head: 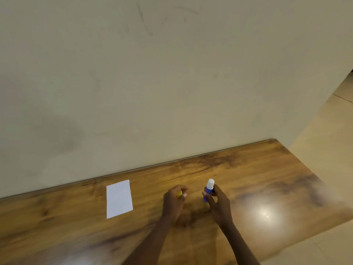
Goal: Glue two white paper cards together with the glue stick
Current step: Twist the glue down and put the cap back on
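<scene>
Your right hand [219,204] sits just right of centre at the bottom of the view. Its grip is closed around the glue stick [208,190]: blue barrel pinched between thumb and fingers, white glue end exposed and pointing up toward 12 o'clock, tilted slightly right. The stick is lifted above the counter [257,178], not resting on it.

Your left hand [174,200] is at 9 o'clock from the right one, near it but not touching. Its grip is curled tight on a small yellow cap [179,194]; only a sliver of yellow shows between the fingers, and the fingertips are blurred.

White paper card [119,198] lies flat on the counter at 9 o'clock from your left hand, well apart from both hands. Long side runs roughly toward the wall [152,83]. It reads as one sheet; whether a second card lies under it cannot be told.

Counter is dark wood grain, with a bright glare spot at 4 o'clock from your right hand. Pale tiled floor [328,134] shows past the counter's right edge.
</scene>
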Demonstrator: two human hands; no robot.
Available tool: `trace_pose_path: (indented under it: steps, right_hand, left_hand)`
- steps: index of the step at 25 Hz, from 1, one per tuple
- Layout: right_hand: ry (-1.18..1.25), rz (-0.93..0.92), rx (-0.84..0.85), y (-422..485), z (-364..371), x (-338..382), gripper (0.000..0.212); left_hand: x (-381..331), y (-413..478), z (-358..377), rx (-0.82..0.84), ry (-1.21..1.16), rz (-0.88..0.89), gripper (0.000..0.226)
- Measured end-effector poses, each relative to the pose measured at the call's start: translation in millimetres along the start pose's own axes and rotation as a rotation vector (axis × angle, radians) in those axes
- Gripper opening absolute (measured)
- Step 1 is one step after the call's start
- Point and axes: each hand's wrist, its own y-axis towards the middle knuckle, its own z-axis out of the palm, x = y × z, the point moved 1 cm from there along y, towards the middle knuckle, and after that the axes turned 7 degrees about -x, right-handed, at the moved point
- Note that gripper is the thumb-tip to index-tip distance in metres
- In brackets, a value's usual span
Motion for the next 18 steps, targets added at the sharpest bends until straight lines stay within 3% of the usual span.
trace_pose_path:
  steps: [6,10,14,16,18]
  right_hand:
    - [0.23,-0.191,0.16,-17.2,29.5,105.2,0.012]
    - [0.394,-0.349,0.237,-38.5,40.1,205.6,0.007]
    - [0.472,-0.511,0.295,-73.8,43.2,283.2,0.008]
    - [0.5,-0.531,0.318,-94.0,46.9,311.1,0.01]
    - [0.605,-0.439,0.394,-107.7,51.5,330.5,0.025]
  left_hand:
    - [-57.3,9.1,-105.2,-0.049,-0.356,-0.012,0.021]
    - [-126.1,-7.4,-186.1,-0.03,-0.48,0.138,0.03]
    - [-173.3,-36.1,-253.4,0.042,-0.482,0.288,0.02]
    - [-187.7,-52.0,-281.5,0.025,-0.48,0.345,0.019]
    - [-201.0,-64.5,-305.5,-0.025,-0.514,0.365,0.018]
